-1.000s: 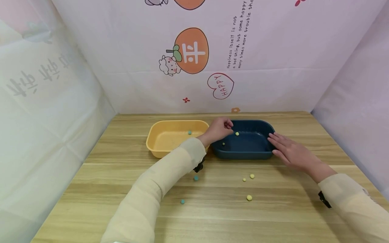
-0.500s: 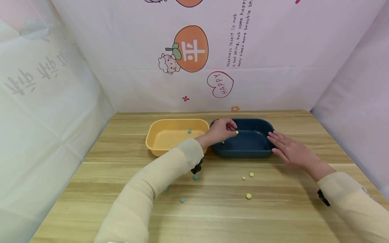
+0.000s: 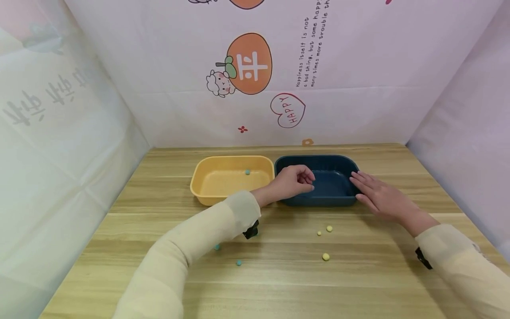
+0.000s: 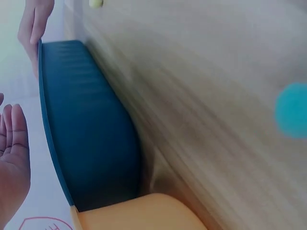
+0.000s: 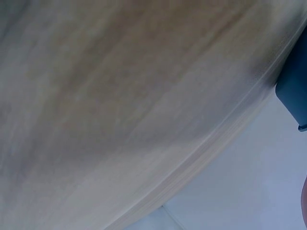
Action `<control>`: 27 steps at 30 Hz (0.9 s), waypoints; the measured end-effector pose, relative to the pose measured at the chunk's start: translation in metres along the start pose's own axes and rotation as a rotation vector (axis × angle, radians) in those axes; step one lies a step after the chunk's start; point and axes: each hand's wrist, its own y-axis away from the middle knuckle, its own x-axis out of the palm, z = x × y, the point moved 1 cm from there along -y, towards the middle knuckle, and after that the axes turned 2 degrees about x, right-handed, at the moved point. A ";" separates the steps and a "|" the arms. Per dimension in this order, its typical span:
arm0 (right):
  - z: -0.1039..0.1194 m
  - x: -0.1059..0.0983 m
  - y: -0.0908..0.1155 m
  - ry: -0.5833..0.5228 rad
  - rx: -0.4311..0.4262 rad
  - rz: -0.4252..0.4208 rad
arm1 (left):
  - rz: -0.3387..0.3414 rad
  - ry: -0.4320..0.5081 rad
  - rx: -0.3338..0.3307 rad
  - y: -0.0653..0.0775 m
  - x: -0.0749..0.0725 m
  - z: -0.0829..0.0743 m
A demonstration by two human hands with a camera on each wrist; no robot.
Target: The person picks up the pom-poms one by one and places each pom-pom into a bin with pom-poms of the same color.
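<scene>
Head view: left hand (image 3: 294,181) curls, hold unclear; straight-fingered right hand (image 3: 381,195) touches blue tray (image 3: 328,201), probably light, stiff, best gripped by its ends.

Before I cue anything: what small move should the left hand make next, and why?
Probably ease the left hand over the near rim of the blue bin toward the loose yellow pieces: moments ago it was at a yellow piece inside, no longer visible there. Whether it holds that piece is hidden.

Most of the right wrist view is filled by the wooden tabletop (image 5: 120,91); the blue container (image 5: 294,86) and right hand (image 5: 304,202) are cropped at the right border.
</scene>
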 end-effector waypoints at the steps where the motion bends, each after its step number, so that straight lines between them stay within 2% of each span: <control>1: 0.000 0.000 0.000 0.001 0.000 -0.002 | 0.008 0.009 0.007 0.002 0.001 -0.001; 13: 0.001 0.000 -0.001 0.014 0.014 0.002 | 0.147 0.008 0.017 0.021 0.019 -0.013; 22: 0.004 -0.002 -0.001 0.009 0.034 0.018 | 0.232 0.035 0.017 0.029 0.035 -0.013; 27: 0.004 -0.002 -0.001 0.007 0.047 0.024 | 0.258 0.005 0.012 0.032 0.044 -0.010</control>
